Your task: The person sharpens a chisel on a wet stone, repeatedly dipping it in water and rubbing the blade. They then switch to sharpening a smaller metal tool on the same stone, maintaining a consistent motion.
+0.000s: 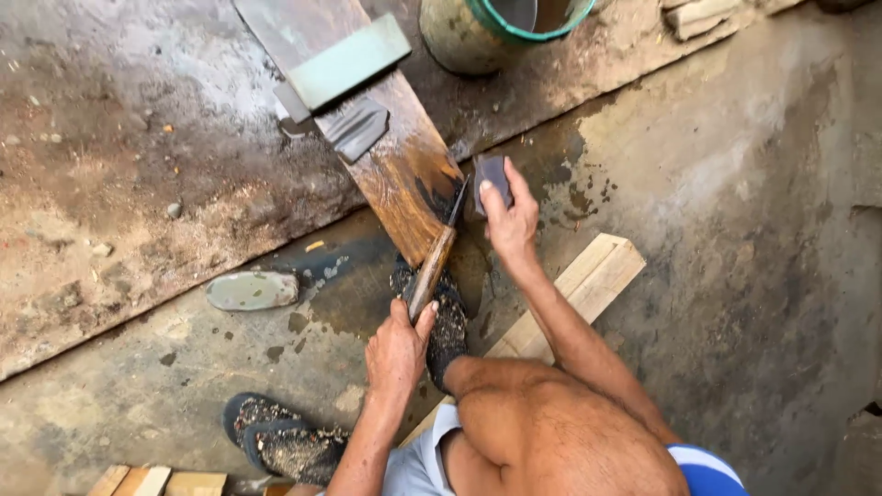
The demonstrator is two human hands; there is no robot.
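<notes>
Sharpening: your left hand grips the knife handle; your right hand, at one o'clock, pinches a dark stone against its blade.

A wet, stained grey concrete floor carries everything here. A long brown wooden plank, dark with water, slants across it, bearing a grey-green rectangular sharpening stone and a dark grey flat stone. A pale oval grey stone lies on the floor to the left, near damp patches. A light wooden board rests to the right, and a mud-caked round bucket with a green rim stands at the top.
</notes>
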